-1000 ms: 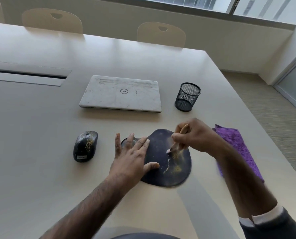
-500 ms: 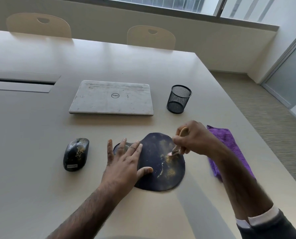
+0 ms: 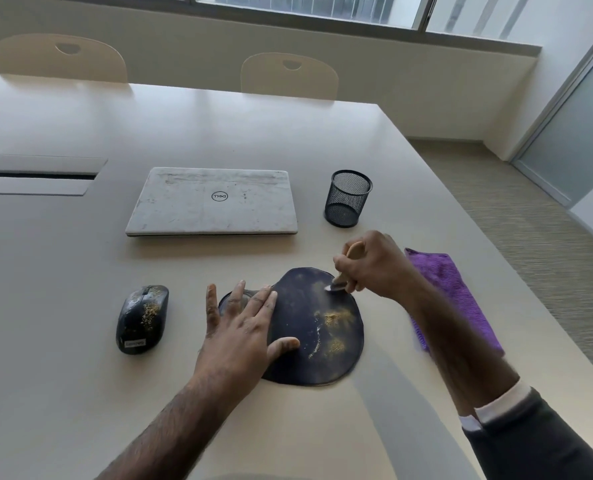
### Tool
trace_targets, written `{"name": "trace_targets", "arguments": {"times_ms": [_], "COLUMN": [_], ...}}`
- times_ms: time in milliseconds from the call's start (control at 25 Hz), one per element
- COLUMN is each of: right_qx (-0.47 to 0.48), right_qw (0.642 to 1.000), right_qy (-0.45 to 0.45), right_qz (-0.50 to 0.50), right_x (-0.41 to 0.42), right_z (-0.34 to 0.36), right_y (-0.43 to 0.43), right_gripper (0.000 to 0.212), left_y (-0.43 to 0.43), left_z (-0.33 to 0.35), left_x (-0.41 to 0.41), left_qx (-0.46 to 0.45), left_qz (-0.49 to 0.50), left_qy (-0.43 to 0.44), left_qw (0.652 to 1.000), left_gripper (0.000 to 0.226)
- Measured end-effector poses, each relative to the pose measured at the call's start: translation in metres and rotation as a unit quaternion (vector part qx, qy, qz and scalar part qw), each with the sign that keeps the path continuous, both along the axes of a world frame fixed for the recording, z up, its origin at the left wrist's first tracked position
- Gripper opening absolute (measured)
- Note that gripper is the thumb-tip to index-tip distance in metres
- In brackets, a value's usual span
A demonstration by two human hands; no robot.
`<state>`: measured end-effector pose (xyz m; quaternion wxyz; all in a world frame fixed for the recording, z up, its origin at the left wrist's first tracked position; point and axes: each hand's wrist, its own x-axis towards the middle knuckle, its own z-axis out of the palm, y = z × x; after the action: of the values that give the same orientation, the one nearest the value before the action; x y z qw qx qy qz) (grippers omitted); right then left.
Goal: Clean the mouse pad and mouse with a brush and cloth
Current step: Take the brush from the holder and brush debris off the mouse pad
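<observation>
Head view: the left hand [image 3: 243, 327] lies flat, fingers spread, on the left part of the pad [image 3: 309, 362], pinning it to the table [image 3: 63, 271], while the right hand [image 3: 374, 268] is curled round the brush [image 3: 338, 282], its bristles at the pad's far edge. Brushing the pad looks to be the step in hand; the next stroke should sweep the yellow crumbs off its right half, with the speckled mouse [image 3: 142, 318] at left and the cloth [image 3: 454, 292] at right yet to be dealt with

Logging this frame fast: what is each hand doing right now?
Left hand: open, fingers flat, pressing on the mouse pad.
Right hand: gripping the brush.
</observation>
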<state>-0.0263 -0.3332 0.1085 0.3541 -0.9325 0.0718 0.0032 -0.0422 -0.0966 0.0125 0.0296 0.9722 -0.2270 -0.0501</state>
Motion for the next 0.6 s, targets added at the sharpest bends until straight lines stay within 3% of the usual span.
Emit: {"name": "trace_targets", "arguments": {"times_ms": [80, 240, 360, 520, 600], "right_qx": [-0.003, 0.003, -0.017, 0.033, 0.024], "right_qw": [0.998, 1.000, 0.999, 0.999, 1.000], "right_qy": [0.055, -0.012, 0.050, -0.020, 0.000], "right_qz": [0.004, -0.010, 0.006, -0.016, -0.008], "right_x": [0.002, 0.005, 0.005, 0.007, 0.007], "right_z": [0.000, 0.002, -0.001, -0.001, -0.004], "right_y": [0.000, 0.004, 0.008, 0.017, 0.020], "right_gripper": [0.021, 0.022, 0.025, 0.022, 0.023], "left_y": [0.000, 0.001, 0.000, 0.000, 0.001], "left_z": [0.000, 0.001, 0.000, -0.001, -0.001], "left_x": [0.000, -0.001, -0.001, -0.001, -0.001], "left_qx": [-0.002, -0.007, -0.003, -0.008, -0.009], "left_qz": [0.000, -0.001, -0.002, -0.004, -0.003], "left_qy": [0.000, 0.004, -0.003, -0.006, -0.002], "left_qw": [1.000, 1.000, 1.000, 1.000, 1.000], "left_gripper": [0.105, 0.106, 0.106, 0.107, 0.105]}}
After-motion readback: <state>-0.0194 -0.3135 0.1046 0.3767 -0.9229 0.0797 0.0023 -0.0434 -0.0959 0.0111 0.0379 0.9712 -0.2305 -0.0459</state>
